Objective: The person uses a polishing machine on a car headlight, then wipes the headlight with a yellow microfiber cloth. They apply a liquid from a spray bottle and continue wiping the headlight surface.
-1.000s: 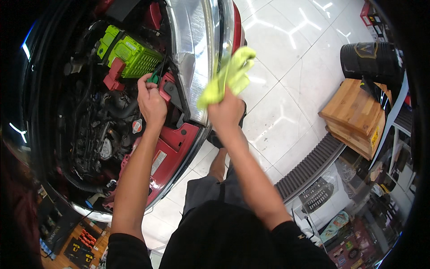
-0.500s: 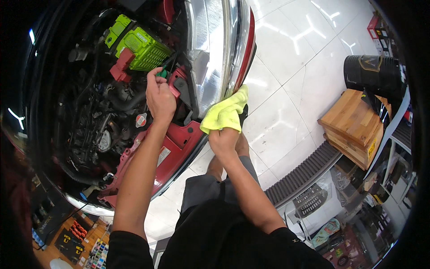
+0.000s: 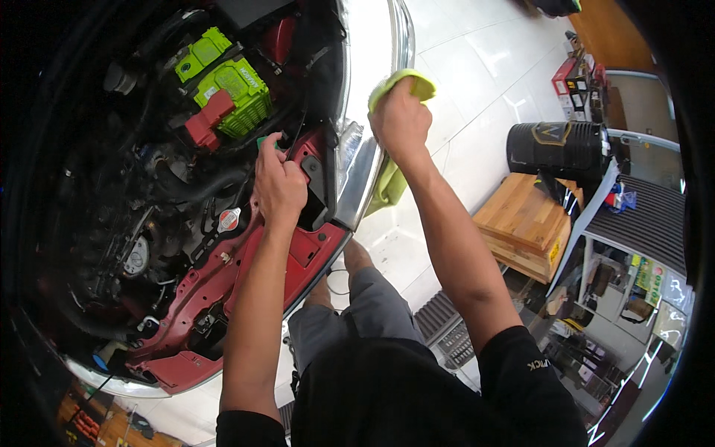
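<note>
My right hand (image 3: 402,123) is closed on a yellow-green cloth (image 3: 391,186), bunched at the fingertips with a length hanging down past the wrist. It is over the outer edge of the car's headlight (image 3: 372,45), a long clear lens along the front corner. My left hand (image 3: 280,182) is over the open engine bay, beside the red body panel next to the headlight. Its fingers curl around a small green thing (image 3: 260,141), mostly hidden, whose kind I cannot make out.
A lime-green battery (image 3: 234,89) with a red terminal cover (image 3: 209,119) sits in the engine bay. Closer in is a radiator cap (image 3: 229,219) behind the red front panel (image 3: 223,283). At right stand a black drum (image 3: 555,149) and a wooden box (image 3: 525,216) on pale floor tiles.
My right hand has moved up and farther away along the headlight with the cloth. My left hand has shifted slightly right and nearer. The view has also turned, showing more at right.
</note>
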`<action>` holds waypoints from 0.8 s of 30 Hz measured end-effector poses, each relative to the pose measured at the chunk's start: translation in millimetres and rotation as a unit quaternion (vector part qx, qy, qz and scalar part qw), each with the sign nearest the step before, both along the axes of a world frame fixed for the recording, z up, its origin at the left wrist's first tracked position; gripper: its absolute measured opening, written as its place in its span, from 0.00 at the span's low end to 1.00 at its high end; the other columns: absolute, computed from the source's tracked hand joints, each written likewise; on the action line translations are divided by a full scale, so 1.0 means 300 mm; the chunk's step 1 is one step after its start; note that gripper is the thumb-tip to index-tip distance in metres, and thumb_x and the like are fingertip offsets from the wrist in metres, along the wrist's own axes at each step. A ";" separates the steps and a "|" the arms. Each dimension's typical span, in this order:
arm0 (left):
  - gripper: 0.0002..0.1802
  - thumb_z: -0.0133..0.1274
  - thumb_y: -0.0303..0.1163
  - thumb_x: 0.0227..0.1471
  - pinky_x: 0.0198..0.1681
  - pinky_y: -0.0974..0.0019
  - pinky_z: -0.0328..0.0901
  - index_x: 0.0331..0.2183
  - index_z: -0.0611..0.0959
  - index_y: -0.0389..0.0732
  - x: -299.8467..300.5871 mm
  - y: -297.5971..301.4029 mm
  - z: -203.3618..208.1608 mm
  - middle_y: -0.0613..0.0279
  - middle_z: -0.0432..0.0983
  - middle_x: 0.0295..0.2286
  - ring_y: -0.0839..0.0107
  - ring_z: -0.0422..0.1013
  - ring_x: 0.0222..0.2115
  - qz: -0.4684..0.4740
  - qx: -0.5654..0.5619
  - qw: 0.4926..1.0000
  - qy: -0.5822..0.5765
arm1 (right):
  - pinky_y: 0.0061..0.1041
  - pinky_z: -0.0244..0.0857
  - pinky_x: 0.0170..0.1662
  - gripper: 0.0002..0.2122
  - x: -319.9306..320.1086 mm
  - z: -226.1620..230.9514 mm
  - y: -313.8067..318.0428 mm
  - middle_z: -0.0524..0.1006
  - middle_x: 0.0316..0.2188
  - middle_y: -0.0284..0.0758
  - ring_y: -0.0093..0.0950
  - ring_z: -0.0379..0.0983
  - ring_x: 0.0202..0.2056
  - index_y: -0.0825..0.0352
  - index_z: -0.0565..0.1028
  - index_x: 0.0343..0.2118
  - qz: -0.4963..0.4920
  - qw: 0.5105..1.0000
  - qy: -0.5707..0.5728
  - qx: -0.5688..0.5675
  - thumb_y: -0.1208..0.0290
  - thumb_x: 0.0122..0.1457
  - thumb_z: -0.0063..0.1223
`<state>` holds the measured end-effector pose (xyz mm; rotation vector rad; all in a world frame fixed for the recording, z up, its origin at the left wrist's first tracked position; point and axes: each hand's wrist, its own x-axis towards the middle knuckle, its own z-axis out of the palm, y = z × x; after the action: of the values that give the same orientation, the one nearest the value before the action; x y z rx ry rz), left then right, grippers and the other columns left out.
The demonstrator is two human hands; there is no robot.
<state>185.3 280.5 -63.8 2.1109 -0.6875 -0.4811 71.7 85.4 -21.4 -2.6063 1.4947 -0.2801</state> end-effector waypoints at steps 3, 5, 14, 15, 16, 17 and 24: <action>0.26 0.43 0.26 0.52 0.50 0.48 0.65 0.54 0.72 0.37 0.021 0.009 -0.008 0.46 0.75 0.41 0.48 0.72 0.44 0.012 0.001 1.000 -0.002 | 0.47 0.71 0.28 0.27 -0.051 -0.043 0.135 0.80 0.26 0.51 0.49 0.79 0.26 0.79 0.63 0.55 -0.022 0.999 -0.009 0.043 0.70 0.55 0.53; 0.27 0.44 0.26 0.52 0.54 0.48 0.65 0.55 0.71 0.36 0.026 0.013 0.001 0.43 0.75 0.48 0.47 0.71 0.49 0.006 0.000 1.000 0.002 | 0.46 0.72 0.29 0.26 -0.075 -0.059 0.172 0.80 0.27 0.51 0.50 0.79 0.26 0.80 0.63 0.55 0.026 0.999 -0.018 -0.033 0.69 0.56 0.53; 0.28 0.46 0.25 0.51 0.56 0.48 0.64 0.56 0.69 0.36 0.037 -0.001 0.000 0.42 0.72 0.50 0.45 0.69 0.51 -0.002 0.009 1.000 -0.002 | 0.52 0.70 0.34 0.29 0.039 -0.011 -0.073 0.80 0.28 0.51 0.52 0.79 0.30 0.72 0.55 0.61 -0.054 0.996 0.067 0.019 0.66 0.59 0.50; 0.28 0.46 0.25 0.51 0.56 0.48 0.64 0.56 0.69 0.36 0.065 0.020 -0.013 0.42 0.72 0.50 0.45 0.69 0.51 0.009 0.014 1.000 -0.006 | 0.51 0.70 0.34 0.29 0.085 0.016 0.028 0.81 0.29 0.51 0.53 0.79 0.30 0.71 0.56 0.62 -0.055 0.993 0.082 0.059 0.66 0.60 0.50; 0.28 0.46 0.25 0.51 0.55 0.48 0.64 0.56 0.69 0.37 0.050 0.018 -0.006 0.42 0.72 0.50 0.45 0.69 0.51 0.000 0.009 1.000 0.002 | 0.52 0.71 0.36 0.23 0.030 -0.035 0.007 0.81 0.30 0.52 0.53 0.78 0.31 0.70 0.64 0.56 -0.012 1.000 0.005 -0.012 0.66 0.60 0.50; 0.29 0.47 0.25 0.51 0.56 0.48 0.63 0.57 0.69 0.37 0.047 0.016 0.013 0.42 0.72 0.51 0.45 0.68 0.52 -0.006 0.017 1.000 0.015 | 0.52 0.71 0.36 0.19 0.045 -0.032 -0.049 0.81 0.30 0.52 0.53 0.79 0.32 0.71 0.67 0.51 -0.018 0.999 0.019 -0.035 0.67 0.59 0.50; 0.29 0.47 0.24 0.50 0.55 0.47 0.64 0.57 0.69 0.37 0.021 0.011 0.018 0.41 0.72 0.49 0.44 0.69 0.51 -0.011 0.001 1.000 0.021 | 0.50 0.71 0.35 0.19 0.199 0.065 -0.348 0.80 0.25 0.52 0.52 0.79 0.30 0.74 0.65 0.47 -0.018 0.998 0.038 -0.056 0.70 0.55 0.52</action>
<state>191.7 283.7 -58.3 2.0910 -0.6871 -0.5355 131.5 -18.9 -1.8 -2.7073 1.5978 -0.2783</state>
